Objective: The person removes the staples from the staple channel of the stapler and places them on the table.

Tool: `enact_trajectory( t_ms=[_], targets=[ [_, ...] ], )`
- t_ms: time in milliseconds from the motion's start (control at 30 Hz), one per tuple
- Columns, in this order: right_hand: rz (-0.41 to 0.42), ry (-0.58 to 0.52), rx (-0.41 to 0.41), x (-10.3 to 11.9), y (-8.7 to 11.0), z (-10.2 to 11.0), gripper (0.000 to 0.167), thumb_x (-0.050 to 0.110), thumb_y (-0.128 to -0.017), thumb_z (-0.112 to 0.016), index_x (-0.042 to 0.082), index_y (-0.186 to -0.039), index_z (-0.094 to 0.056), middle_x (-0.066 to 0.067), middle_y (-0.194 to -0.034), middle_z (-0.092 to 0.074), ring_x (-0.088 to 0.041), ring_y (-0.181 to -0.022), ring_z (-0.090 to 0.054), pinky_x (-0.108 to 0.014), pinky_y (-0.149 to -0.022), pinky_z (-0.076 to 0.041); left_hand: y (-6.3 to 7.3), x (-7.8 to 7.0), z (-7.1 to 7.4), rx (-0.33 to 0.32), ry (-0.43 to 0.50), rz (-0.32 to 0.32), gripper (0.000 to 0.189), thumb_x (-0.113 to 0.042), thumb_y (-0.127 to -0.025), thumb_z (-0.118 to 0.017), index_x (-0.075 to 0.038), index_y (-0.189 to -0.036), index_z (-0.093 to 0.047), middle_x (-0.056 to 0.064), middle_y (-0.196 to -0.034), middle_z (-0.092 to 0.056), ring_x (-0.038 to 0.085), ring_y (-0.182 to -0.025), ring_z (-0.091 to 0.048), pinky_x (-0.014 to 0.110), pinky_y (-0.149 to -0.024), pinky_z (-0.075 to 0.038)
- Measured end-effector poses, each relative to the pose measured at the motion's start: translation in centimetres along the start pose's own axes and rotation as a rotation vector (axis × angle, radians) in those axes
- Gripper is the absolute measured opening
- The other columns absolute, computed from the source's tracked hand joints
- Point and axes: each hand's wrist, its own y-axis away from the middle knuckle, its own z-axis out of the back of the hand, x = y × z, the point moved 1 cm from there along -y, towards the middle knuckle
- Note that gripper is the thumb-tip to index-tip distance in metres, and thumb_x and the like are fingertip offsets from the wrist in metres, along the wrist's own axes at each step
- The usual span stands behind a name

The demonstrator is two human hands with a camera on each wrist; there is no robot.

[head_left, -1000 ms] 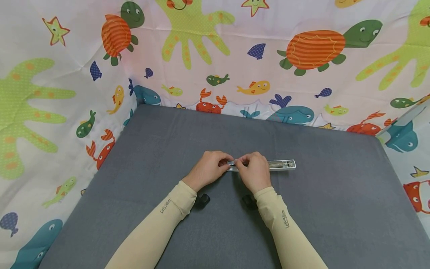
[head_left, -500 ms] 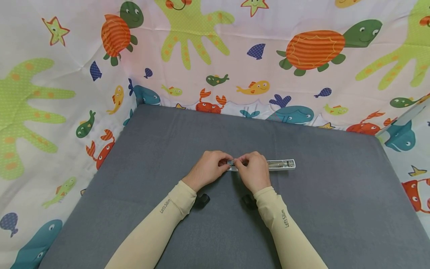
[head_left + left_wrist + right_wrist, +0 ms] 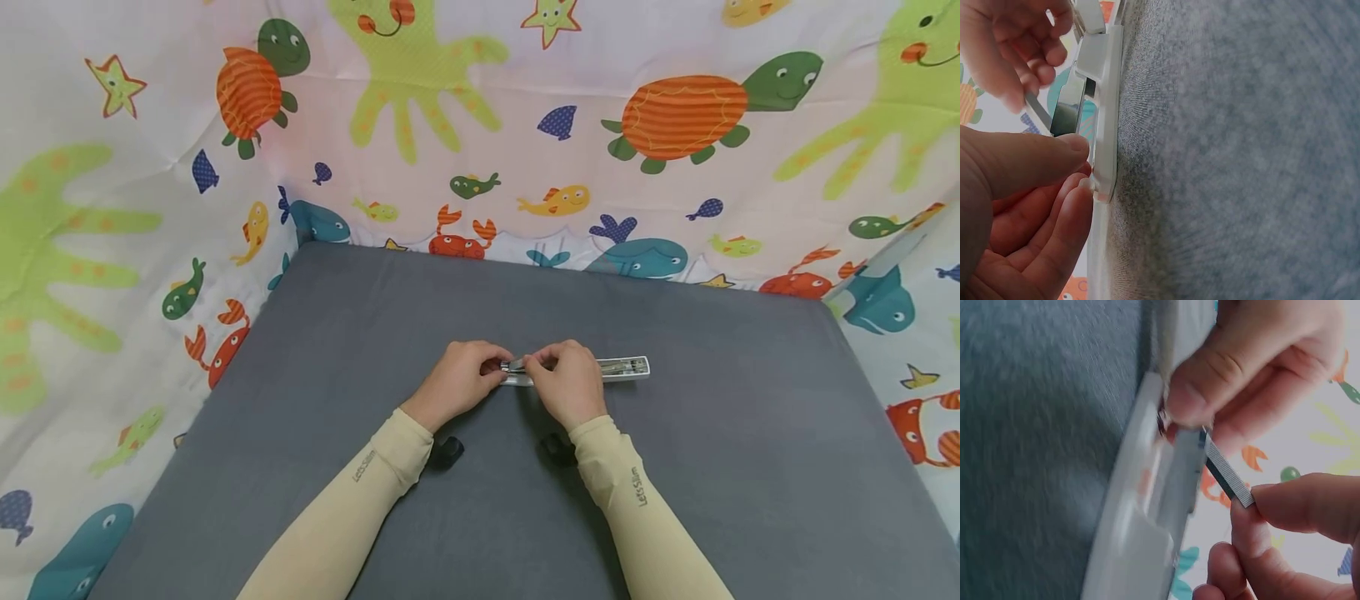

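An open white stapler [image 3: 626,367] lies lengthwise on the grey table, its metal magazine [image 3: 1182,469] exposed. My left hand [image 3: 459,377] pinches the stapler's left end, with the thumb [image 3: 1072,150] on the magazine tip and fingers below at the base. Between thumb and forefinger, my right hand [image 3: 567,379] holds a short strip of staples [image 3: 1230,475]. The strip slants, its far end right at the magazine's tip beside the left fingers. In the left wrist view the staple strip [image 3: 1038,114] shows edge-on. Part of the stapler's middle is hidden behind the right hand in the head view.
The grey table [image 3: 750,433] spreads around both hands. Cloth printed with sea animals [image 3: 555,167] hangs along the back and sides. Dark wrist cameras [image 3: 447,452] sit under the forearms, close over the table.
The head view has shifted slightly. The gap between the two hands' fingertips has widened a little, and more of the metal between them shows. Both hands keep their grips.
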Motion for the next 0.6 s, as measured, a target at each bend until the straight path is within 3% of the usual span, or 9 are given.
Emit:
enact_trajectory(
  t_ms=[200,367,600],
  targets=[
    [-0.042,0.019,-0.055,-0.8,0.4,2.2,0.025,0.027,-0.100,-0.074,0.005,-0.095,-0.085,-0.014,-0.103,-0.071,-0.032,-0.098,-0.063,-0.047,-0.086,-0.049,0.0,0.5,0.1,0.018,0.026,0.017,0.021,-0.016,-0.100,-0.080,-0.015,-0.121,-0.082,0.000,-0.106,-0.079,0.008,-0.086,-0.068,0.025,-0.080,-0.060],
    [-0.061,0.018,-0.103,-1.6,0.3,4.7,0.030,0.029,-0.103,-0.069,0.004,-0.101,-0.085,-0.015,-0.107,-0.070,-0.033,-0.102,-0.063,-0.049,-0.087,-0.050,0.1,1.3,0.8,-0.006,0.025,0.035,0.021,-0.016,-0.099,-0.081,-0.016,-0.120,-0.083,-0.001,-0.106,-0.079,0.008,-0.087,-0.068,0.027,-0.081,-0.060],
    [-0.129,0.001,-0.146,-4.1,0.4,7.2,0.034,0.036,-0.105,-0.069,0.005,-0.109,-0.084,-0.015,-0.115,-0.070,-0.032,-0.106,-0.063,-0.043,-0.085,-0.049,1.0,2.4,0.9,0.012,0.049,0.079,0.026,-0.016,-0.099,-0.081,-0.014,-0.124,-0.081,0.001,-0.110,-0.078,0.011,-0.091,-0.068,0.030,-0.084,-0.061]
  ],
)
